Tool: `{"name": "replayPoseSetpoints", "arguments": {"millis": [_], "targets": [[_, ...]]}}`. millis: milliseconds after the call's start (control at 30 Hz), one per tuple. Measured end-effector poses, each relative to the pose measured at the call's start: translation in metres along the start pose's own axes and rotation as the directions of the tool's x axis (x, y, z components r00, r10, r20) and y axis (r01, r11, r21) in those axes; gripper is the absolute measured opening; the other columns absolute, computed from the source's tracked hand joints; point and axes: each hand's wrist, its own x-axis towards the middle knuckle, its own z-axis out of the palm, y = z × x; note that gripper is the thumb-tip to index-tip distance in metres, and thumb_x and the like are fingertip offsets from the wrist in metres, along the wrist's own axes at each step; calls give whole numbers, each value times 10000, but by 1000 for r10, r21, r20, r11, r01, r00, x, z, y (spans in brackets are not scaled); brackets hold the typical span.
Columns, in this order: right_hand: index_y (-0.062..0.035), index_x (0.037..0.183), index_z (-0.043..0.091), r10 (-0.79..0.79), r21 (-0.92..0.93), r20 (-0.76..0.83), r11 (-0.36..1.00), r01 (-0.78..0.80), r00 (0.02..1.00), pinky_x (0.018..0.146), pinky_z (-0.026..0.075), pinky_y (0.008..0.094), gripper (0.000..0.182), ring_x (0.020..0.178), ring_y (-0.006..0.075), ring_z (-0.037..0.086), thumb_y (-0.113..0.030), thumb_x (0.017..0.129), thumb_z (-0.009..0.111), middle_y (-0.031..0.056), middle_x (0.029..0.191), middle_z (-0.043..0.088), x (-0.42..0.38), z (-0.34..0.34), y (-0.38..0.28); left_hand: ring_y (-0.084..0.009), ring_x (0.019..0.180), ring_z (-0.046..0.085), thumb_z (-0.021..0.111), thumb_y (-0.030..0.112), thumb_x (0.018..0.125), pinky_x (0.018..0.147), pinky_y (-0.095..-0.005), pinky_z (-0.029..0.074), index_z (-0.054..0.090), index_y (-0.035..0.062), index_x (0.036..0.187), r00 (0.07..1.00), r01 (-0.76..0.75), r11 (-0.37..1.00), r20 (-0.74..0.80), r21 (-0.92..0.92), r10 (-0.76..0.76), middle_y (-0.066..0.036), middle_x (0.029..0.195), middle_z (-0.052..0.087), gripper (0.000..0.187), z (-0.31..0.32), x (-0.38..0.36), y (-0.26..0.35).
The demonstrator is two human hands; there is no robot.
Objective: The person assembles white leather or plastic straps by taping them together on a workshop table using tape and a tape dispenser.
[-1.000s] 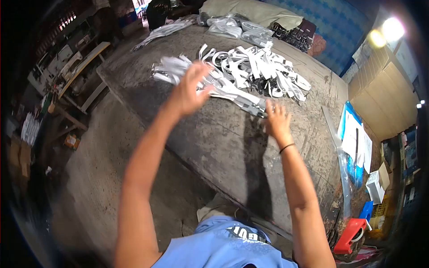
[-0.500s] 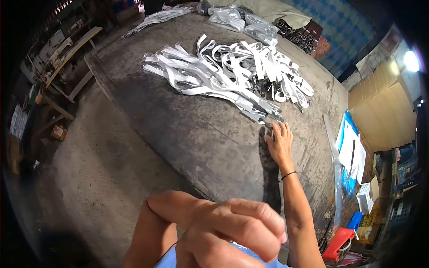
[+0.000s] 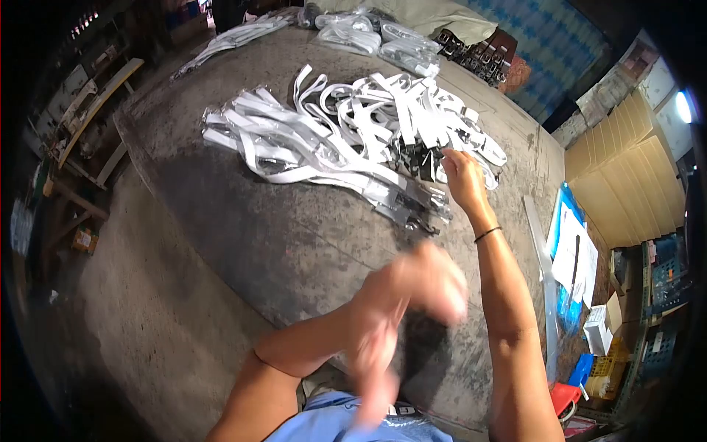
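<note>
On the table lies a tangled pile of white straps (image 3: 420, 110) with black plastic buckles (image 3: 416, 158). Beside it, to the left, a bundle of white straps in clear plastic sleeves (image 3: 294, 151) stretches toward the lower right. My right hand (image 3: 465, 180) is over the near right part of the loose pile, beside the black buckles. Its fingers are bent but the thumb looks apart from them; whether they touch a strap I cannot tell. My left hand (image 3: 401, 302) is raised in front of my body over the table's near edge, smeared by motion, with nothing visible in it.
More sleeved straps (image 3: 236, 40) and packed clear bags (image 3: 350, 33) lie at the table's (image 3: 294, 236) far side, near dark buckled belts (image 3: 486, 55). At right are a long ruler (image 3: 541, 243), papers (image 3: 573, 250), a small white box (image 3: 598, 330) and cardboard (image 3: 626, 173).
My right hand has moved forward from the sleeved bundle's end to the loose pile. My left hand has turned and moved away from the camera. The view has shifted slightly.
</note>
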Motion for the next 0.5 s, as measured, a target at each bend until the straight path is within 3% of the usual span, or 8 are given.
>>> {"name": "replayPoseSetpoints", "arguments": {"millis": [67,100,167,233,300,367,433,500], "targets": [[-8,1029,689,41,66,8,997,-41,999,803,516,405,198,894,377,661,-129,896,605,204,961,686,23,9,-10,-114,700,513,659,186,934,656,-265,451,497,63,954,919,334,928,-277,164,-282,-54,919,517,204,-21,-23,-39],[-14,1041,693,60,77,20,995,-61,998,831,515,401,205,948,374,660,-127,895,603,213,1025,682,36,21,-10,-71,657,468,619,87,941,595,-220,401,480,66,907,903,360,875,-355,322,-241,-8,829,497,144,-39,-38,-66],[-33,1055,687,53,84,36,995,-56,998,834,506,457,227,933,410,642,-134,864,617,234,1000,670,57,44,-11,-89,599,443,641,131,933,539,-263,382,490,64,858,877,450,675,-432,585,-210,0,690,485,181,-66,-75,-100],[-13,1070,655,79,33,62,996,-81,995,834,516,464,290,976,410,629,-208,857,628,231,1014,658,73,57,-26,-212,483,475,674,171,909,476,-363,406,504,59,717,894,444,515,-402,734,-198,-91,593,509,280,-77,-104,-119],[-8,1102,625,71,-168,33,984,-64,997,834,529,459,358,1020,404,625,-253,843,651,211,1068,643,86,74,-34,-254,522,512,700,134,873,506,-354,431,540,46,686,945,284,468,-161,837,-285,-97,612,518,261,-82,-112,-122],[-9,1110,618,128,-254,51,961,-111,990,843,531,453,381,1036,399,624,-261,828,664,204,1095,635,99,85,-40,-305,526,524,719,137,854,491,-370,429,549,45,686,910,325,441,-150,837,-386,-110,628,541,256,-86,-112,-127],[-10,1117,610,187,-350,78,925,-149,979,851,533,448,405,1052,395,623,-270,813,677,197,1122,627,110,93,-34,-281,519,528,725,143,854,483,-362,425,550,45,692,935,307,457,-174,835,-310,-99,615,531,258,-89,-114,-134],[-16,1114,630,346,-432,163,867,-249,924,872,531,448,425,1069,389,623,-275,783,692,195,1139,623,123,97,-25,-263,523,540,727,147,852,485,-355,432,554,50,696,903,361,411,-204,837,-377,-89,612,527,252,-87,-111,-128]]}}
